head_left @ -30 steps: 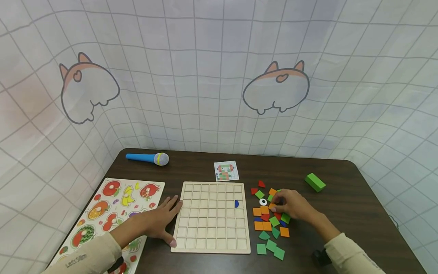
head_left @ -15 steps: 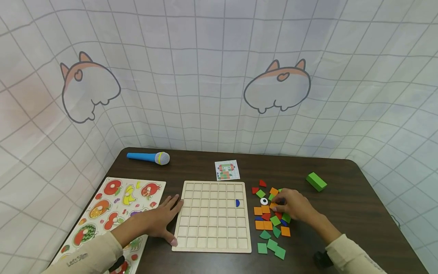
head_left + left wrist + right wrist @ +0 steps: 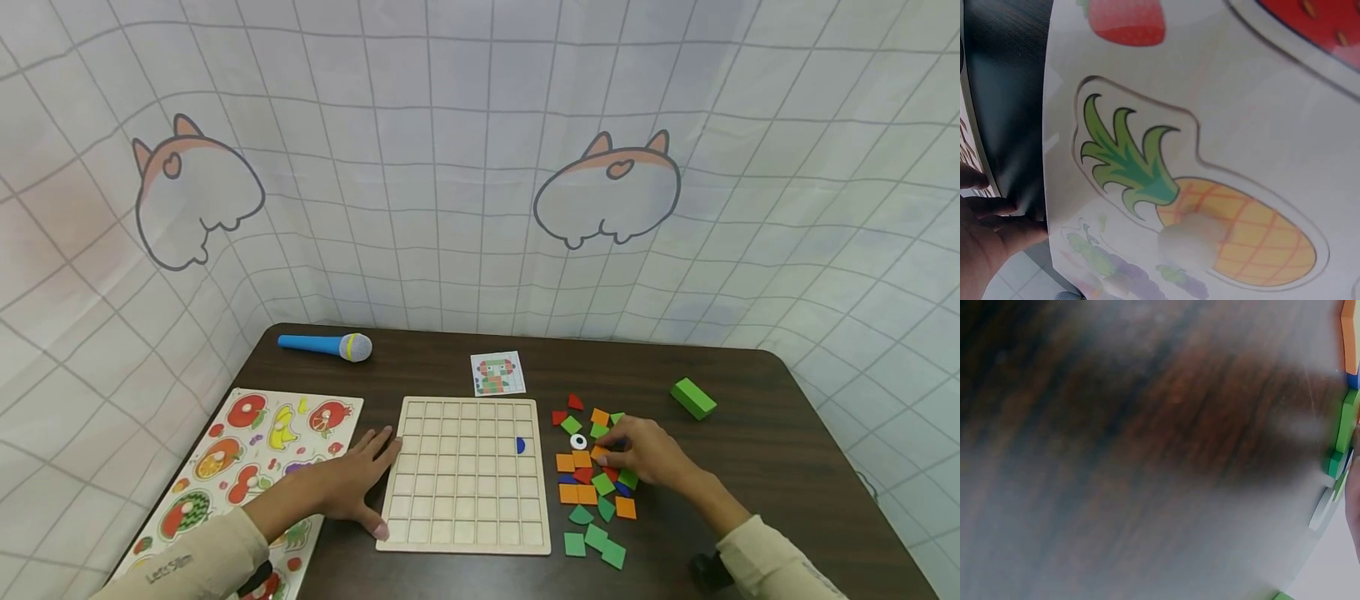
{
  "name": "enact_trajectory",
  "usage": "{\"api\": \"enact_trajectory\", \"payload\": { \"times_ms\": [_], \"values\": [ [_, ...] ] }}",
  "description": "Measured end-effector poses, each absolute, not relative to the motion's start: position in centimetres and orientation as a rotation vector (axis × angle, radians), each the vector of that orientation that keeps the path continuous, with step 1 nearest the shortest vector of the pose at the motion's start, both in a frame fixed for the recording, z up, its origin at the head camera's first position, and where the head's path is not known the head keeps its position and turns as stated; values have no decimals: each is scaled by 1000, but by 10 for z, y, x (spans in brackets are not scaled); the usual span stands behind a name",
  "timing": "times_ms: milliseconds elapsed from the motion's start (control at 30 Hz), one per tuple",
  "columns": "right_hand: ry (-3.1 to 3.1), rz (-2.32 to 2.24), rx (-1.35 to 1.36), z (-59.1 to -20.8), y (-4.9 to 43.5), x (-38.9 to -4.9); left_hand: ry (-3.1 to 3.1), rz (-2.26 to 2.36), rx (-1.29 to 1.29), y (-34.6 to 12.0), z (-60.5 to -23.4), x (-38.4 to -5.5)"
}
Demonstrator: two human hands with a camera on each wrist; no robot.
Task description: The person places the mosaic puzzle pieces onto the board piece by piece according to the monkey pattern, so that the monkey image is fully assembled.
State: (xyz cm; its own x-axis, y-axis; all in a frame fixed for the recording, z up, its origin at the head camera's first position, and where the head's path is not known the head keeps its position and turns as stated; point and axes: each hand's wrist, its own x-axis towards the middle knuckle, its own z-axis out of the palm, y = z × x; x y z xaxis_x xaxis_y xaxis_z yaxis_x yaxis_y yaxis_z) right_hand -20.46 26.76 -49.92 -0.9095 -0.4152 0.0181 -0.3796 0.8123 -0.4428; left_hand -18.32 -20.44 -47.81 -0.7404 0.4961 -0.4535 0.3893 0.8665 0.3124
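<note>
A wooden grid board [image 3: 470, 401] lies mid-table, with a blue half-round piece [image 3: 521, 446] in one cell. My left hand [image 3: 352, 479] rests with spread fingers along the board's left edge, thumb at the near left corner. My right hand [image 3: 645, 450] is over the loose coloured pieces right of the board. Its thumb and index fingertips are right at an orange square tile [image 3: 598, 452]; I cannot tell whether they pinch it. Around them lie a white ring-like piece [image 3: 577, 442], green tiles [image 3: 602, 484] and red pieces [image 3: 582, 475]. Only part of a finger shows in the right wrist view.
A printed pattern card [image 3: 498, 373] lies behind the board. At left is a fruit puzzle board [image 3: 255, 450], with a pineapple piece [image 3: 1241, 237] under the left wrist. A blue toy microphone [image 3: 322, 346] and a green block [image 3: 692, 398] lie farther back.
My right fingers have shifted slightly, uncovering more of the green pieces beside them. The orange tile at the fingertips stays in place. My left hand has not moved.
</note>
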Motion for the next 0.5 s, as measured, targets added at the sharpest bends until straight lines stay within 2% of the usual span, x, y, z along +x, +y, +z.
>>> {"api": "enact_trajectory", "payload": {
  "times_ms": [500],
  "values": [
    [2808,-710,-637,-496,264,-208,2502,296,659,-204,-479,-183]
  ]
}}
